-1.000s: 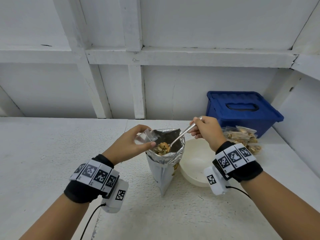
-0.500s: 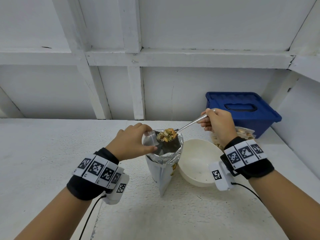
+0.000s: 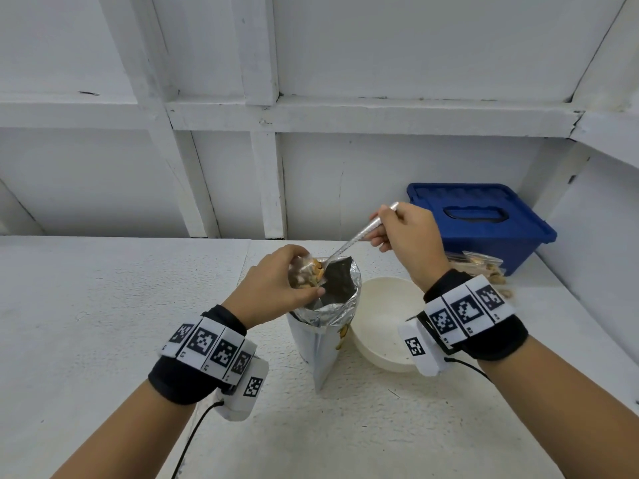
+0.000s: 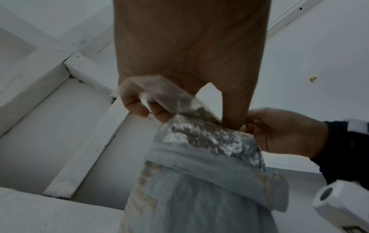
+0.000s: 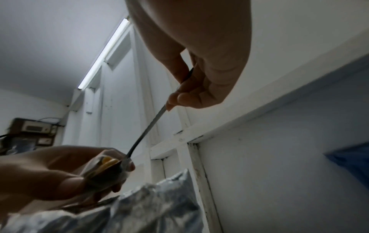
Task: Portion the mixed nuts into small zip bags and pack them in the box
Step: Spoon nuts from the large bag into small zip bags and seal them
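A foil nut bag (image 3: 325, 326) stands open at the table's middle. Over its mouth my left hand (image 3: 276, 288) holds a small clear zip bag (image 3: 306, 273) open, with nuts showing inside. My right hand (image 3: 404, 236) grips a metal spoon (image 3: 359, 236) by the handle, tilted down with its bowl at the zip bag's mouth. In the left wrist view the zip bag (image 4: 165, 96) is pinched between fingers and thumb above the foil bag (image 4: 199, 173). The right wrist view shows the spoon (image 5: 147, 127) tipping yellow nuts (image 5: 107, 162) into the zip bag.
A white bowl (image 3: 383, 323) sits right of the foil bag. A blue lidded box (image 3: 480, 223) stands at the back right against the wall, with filled zip bags (image 3: 484, 267) in front of it. White walls bound the table behind and at right.
The spoon rose out of the foil bag loaded with nuts, then tipped down into the zip bag. My left hand turned the zip bag's mouth toward the spoon.
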Motion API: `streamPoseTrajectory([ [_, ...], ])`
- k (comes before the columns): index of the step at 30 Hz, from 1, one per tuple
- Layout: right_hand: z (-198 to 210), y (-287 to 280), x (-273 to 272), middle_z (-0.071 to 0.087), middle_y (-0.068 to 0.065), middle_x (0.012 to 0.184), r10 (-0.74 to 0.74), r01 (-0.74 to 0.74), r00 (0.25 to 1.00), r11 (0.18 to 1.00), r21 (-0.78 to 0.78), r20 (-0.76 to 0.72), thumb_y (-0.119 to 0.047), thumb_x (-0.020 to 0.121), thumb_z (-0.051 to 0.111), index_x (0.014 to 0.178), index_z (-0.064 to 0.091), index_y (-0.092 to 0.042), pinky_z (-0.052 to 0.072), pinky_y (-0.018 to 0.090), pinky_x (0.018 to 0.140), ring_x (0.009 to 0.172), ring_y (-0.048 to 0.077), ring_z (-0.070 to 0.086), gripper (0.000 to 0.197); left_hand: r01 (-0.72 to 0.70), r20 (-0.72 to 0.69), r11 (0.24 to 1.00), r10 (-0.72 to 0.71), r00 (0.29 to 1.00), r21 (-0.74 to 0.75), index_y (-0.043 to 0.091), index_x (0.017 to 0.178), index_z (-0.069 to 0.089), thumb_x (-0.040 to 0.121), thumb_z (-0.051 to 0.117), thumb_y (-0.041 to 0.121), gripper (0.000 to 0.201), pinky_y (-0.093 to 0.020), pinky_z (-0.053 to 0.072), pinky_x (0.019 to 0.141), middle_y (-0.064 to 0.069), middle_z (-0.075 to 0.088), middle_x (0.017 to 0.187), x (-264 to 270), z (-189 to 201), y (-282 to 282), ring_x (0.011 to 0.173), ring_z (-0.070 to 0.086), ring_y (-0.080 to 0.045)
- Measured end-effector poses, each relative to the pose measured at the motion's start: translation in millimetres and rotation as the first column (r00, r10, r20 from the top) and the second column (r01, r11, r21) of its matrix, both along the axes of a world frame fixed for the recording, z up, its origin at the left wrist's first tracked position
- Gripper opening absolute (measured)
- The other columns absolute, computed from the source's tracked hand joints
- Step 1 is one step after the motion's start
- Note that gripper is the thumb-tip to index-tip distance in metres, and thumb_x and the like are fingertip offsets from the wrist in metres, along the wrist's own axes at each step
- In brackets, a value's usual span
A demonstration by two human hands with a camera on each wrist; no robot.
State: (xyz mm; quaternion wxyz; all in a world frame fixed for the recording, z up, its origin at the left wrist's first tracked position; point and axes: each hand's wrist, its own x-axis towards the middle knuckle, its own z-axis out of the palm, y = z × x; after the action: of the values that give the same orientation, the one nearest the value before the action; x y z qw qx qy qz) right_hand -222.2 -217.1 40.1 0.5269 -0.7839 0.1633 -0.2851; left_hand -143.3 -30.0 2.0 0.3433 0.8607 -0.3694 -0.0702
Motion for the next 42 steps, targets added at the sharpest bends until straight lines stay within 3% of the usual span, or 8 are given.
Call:
streamPoseTrajectory([
  [7, 26.1, 22.2, 2.5, 0.059, -0.012, 0.069, 0.115, -0.018, 0.961, 0.933, -0.358, 0.252, -0.016, 0.096, 0.046, 0.087, 0.061, -0.007, 0.052, 0.014, 0.061, 0.063, -0.007, 0.06, 0.019, -0.096, -0.102, 0.969, 0.075, 0.992, -0.226, 0.025, 0.115, 0.041, 0.079, 0.071, 0.031, 0.047, -0.004, 0.04, 0.067, 0.017, 0.048, 0.095, -3.8, -6.0, 3.8, 0.083, 0.049, 0.006],
  [12, 26.6, 12.5, 0.2, 0.057, -0.014, 0.072, 0.037, 0.089, 0.935, 0.938, -0.336, 0.353, -0.015, 0.097, 0.046, 0.086, 0.057, -0.012, 0.051, 0.015, 0.06, 0.065, -0.01, 0.06, 0.016, -0.141, -0.1, 0.955, 0.118, 0.988, -0.259, 0.019, 0.118, 0.048, 0.079, 0.07, 0.031, 0.046, -0.007, 0.042, 0.063, 0.014, 0.054, 0.093, 3.6, -7.5, 14.6, 0.075, 0.053, -0.005],
  [16, 14.5, 2.5, -5.0, 0.059, 0.0, 0.071, -0.049, 0.177, 0.931, 0.927, -0.33, 0.363, -0.014, 0.097, 0.045, 0.086, 0.055, -0.011, 0.05, 0.014, 0.056, 0.065, 0.002, 0.061, 0.015, -0.147, -0.117, 0.961, 0.123, 0.986, -0.235, 0.021, 0.114, 0.049, 0.08, 0.069, 0.032, 0.042, -0.004, 0.042, 0.058, 0.011, 0.056, 0.093, 7.7, -9.3, 21.5, 0.074, 0.054, -0.004],
  [20, -13.5, 4.3, -6.0, 0.063, 0.014, 0.072, 0.079, -0.02, 0.992, 0.861, -0.509, 0.095, -0.016, 0.096, 0.046, 0.089, 0.059, -0.004, 0.049, 0.037, 0.056, 0.062, 0.029, 0.061, 0.02, -0.122, -0.146, 0.973, 0.094, 0.985, -0.195, 0.027, 0.108, 0.048, 0.081, 0.069, 0.032, 0.035, -0.006, 0.042, 0.055, 0.009, 0.059, 0.094, 8.2, -11.1, 20.5, 0.073, 0.056, -0.006],
  [26, -50.4, 17.6, 8.6, 0.065, 0.01, 0.083, 0.166, -0.305, 0.95, 0.676, -0.671, -0.265, -0.041, 0.091, 0.036, 0.104, 0.066, -0.017, 0.041, 0.031, 0.065, 0.079, 0.025, 0.057, 0.04, -0.106, -0.18, 0.978, 0.074, 0.981, -0.178, 0.025, 0.112, 0.048, 0.081, 0.067, 0.036, 0.038, -0.017, 0.043, 0.059, 0.003, 0.061, 0.099, 10.1, -12.1, 17.4, 0.075, 0.059, -0.011],
  [31, -54.4, 24.9, 14.8, 0.058, 0.011, 0.092, 0.105, -0.402, 0.898, 0.594, -0.697, -0.428, -0.035, 0.097, 0.041, 0.112, 0.063, -0.023, 0.035, 0.029, 0.066, 0.088, 0.026, 0.054, 0.029, -0.115, -0.207, 0.976, 0.075, 0.975, -0.184, 0.027, 0.11, 0.048, 0.08, 0.069, 0.035, 0.037, -0.018, 0.045, 0.062, 0.004, 0.063, 0.1, 11.7, -13.3, 16.0, 0.078, 0.063, -0.013],
  [35, -55.1, 24.4, 16.1, 0.062, 0.008, 0.094, 0.126, -0.434, 0.881, 0.599, -0.673, -0.457, -0.033, 0.096, 0.043, 0.106, 0.065, -0.018, 0.036, 0.029, 0.066, 0.09, 0.022, 0.054, 0.029, -0.123, -0.207, 0.975, 0.083, 0.975, -0.184, 0.026, 0.111, 0.049, 0.08, 0.069, 0.035, 0.038, -0.014, 0.044, 0.062, 0.005, 0.063, 0.1, 11.9, -14.7, 15.8, 0.079, 0.064, -0.009],
  [42, -60.7, 16.0, 15.8, 0.069, 0.009, 0.078, 0.186, -0.38, 0.901, 0.774, -0.506, -0.392, -0.027, 0.095, 0.048, 0.088, 0.067, -0.007, 0.047, 0.034, 0.071, 0.075, 0.023, 0.061, 0.029, -0.118, -0.196, 0.977, 0.082, 0.977, -0.177, 0.029, 0.109, 0.049, 0.079, 0.069, 0.038, 0.037, -0.021, 0.048, 0.071, 0.006, 0.064, 0.102, 10.9, -17.3, 12.6, 0.084, 0.063, -0.011],
])
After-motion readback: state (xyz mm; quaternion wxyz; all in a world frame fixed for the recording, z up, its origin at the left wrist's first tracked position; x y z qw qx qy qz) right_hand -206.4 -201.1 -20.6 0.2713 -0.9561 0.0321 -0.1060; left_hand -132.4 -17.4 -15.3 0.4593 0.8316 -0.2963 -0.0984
